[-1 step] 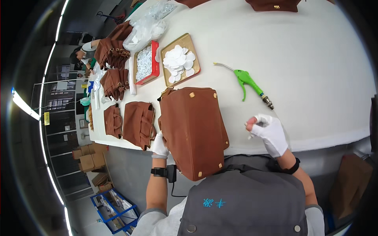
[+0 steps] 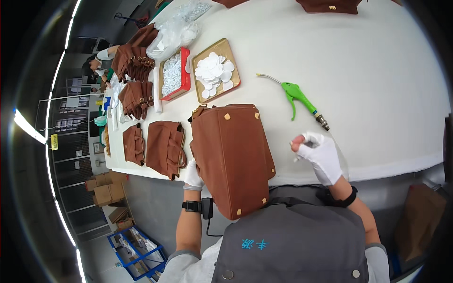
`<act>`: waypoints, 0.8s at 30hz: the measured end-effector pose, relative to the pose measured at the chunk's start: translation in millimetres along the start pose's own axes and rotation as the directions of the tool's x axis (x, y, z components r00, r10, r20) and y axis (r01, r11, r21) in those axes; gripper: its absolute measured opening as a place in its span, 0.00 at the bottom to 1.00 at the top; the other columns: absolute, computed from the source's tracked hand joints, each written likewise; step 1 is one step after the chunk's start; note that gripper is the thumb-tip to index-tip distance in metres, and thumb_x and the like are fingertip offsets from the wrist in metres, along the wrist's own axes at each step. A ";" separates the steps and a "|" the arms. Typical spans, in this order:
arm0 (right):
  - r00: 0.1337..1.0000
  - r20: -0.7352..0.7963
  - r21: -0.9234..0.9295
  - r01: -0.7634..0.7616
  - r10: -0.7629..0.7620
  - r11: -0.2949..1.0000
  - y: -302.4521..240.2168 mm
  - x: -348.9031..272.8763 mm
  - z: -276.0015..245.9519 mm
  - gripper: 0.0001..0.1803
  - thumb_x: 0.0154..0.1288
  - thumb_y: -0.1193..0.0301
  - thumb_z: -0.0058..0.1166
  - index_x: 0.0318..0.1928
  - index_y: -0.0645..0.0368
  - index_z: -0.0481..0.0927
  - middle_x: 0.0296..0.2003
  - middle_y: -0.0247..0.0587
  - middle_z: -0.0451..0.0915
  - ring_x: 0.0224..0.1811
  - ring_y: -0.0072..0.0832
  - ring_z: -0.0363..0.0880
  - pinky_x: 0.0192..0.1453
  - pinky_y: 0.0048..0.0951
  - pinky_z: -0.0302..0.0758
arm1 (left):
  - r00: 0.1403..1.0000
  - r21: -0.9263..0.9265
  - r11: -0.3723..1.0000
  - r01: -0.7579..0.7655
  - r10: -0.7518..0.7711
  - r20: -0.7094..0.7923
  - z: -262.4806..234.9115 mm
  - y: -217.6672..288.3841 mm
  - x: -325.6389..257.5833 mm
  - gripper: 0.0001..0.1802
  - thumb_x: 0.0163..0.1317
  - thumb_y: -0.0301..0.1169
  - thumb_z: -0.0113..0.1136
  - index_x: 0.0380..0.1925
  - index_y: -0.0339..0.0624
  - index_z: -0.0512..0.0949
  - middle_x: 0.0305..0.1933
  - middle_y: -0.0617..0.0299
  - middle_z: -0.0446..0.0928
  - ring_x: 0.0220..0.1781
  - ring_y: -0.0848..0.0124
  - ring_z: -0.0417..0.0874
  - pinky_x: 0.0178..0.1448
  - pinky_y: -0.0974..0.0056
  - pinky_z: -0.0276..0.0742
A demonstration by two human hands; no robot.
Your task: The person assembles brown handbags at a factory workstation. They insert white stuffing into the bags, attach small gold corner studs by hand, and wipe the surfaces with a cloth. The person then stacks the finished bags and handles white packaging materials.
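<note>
A brown handbag [image 2: 230,160] lies on its side in front of me, its base with small gold-coloured feet facing me. Against its left side rests my left hand [image 2: 193,174], in a white glove, gripping the bag; the fingers are hidden behind it. My right hand [image 2: 317,153], in a white glove with bare fingertips, is held above the table right of the bag. Its thumb and fingers are curled together in a pinch, and a tiny pale thing shows by the fingertips, too small to name. Beyond that hand lies a green air blow gun [image 2: 298,100] with a bent metal nozzle.
A gold tray [image 2: 200,95] of white discs and a red tin [image 2: 186,81] of small pale pieces stand beyond the bag. Smaller brown bags [image 2: 165,147] and stacked ones [image 2: 137,100] line the left. Another person [image 2: 100,61] is at the far left. The white table's [image 2: 377,94] edge runs before me.
My right hand has shifted slightly left and toward the table's far side. The handbag's near end has come a little closer to me.
</note>
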State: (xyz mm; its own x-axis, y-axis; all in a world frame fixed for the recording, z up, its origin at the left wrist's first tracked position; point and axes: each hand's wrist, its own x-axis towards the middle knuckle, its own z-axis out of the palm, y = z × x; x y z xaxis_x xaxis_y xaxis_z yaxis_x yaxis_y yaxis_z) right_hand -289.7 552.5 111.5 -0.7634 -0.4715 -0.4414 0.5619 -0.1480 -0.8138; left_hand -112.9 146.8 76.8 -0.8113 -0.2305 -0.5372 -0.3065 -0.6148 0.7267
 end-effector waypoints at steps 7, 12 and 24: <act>0.585 0.090 -0.572 0.693 -0.806 0.440 -22.6 62.4 60.6 0.05 0.58 0.82 0.60 0.34 0.61 0.81 0.30 0.39 0.79 0.31 0.29 0.80 0.34 0.27 0.75 | 0.999 0.180 0.983 0.037 -0.030 -0.043 -14.5 -0.9 17.6 0.21 0.75 0.34 0.38 0.63 0.40 0.66 0.66 0.57 0.70 0.64 0.61 0.73 0.70 0.58 0.68; 0.583 0.198 -0.613 0.701 -0.788 0.364 -9.7 83.1 68.3 0.05 0.56 0.80 0.63 0.33 0.61 0.80 0.30 0.41 0.78 0.30 0.34 0.79 0.33 0.30 0.75 | 1.000 0.160 0.987 0.009 -0.012 0.017 -22.8 3.7 28.3 0.21 0.75 0.33 0.37 0.64 0.38 0.66 0.66 0.58 0.70 0.64 0.63 0.73 0.70 0.58 0.68; 0.378 0.392 -0.720 0.693 -0.839 -0.024 5.6 78.1 68.4 0.08 0.49 0.78 0.64 0.31 0.56 0.80 0.23 0.34 0.76 0.25 0.33 0.76 0.26 0.34 0.70 | 0.999 0.244 0.969 0.032 -0.036 0.011 -30.0 3.9 38.9 0.19 0.73 0.27 0.39 0.62 0.36 0.67 0.63 0.59 0.72 0.62 0.69 0.74 0.67 0.62 0.72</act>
State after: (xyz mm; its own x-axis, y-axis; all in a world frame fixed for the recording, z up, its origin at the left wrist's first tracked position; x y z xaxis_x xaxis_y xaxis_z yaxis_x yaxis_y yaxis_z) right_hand -324.4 455.4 98.3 -0.6349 -0.3950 0.6640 -0.7724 0.3028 -0.5583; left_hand -130.8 112.8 46.0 -0.8052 -0.1998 -0.5583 -0.4448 -0.4190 0.7915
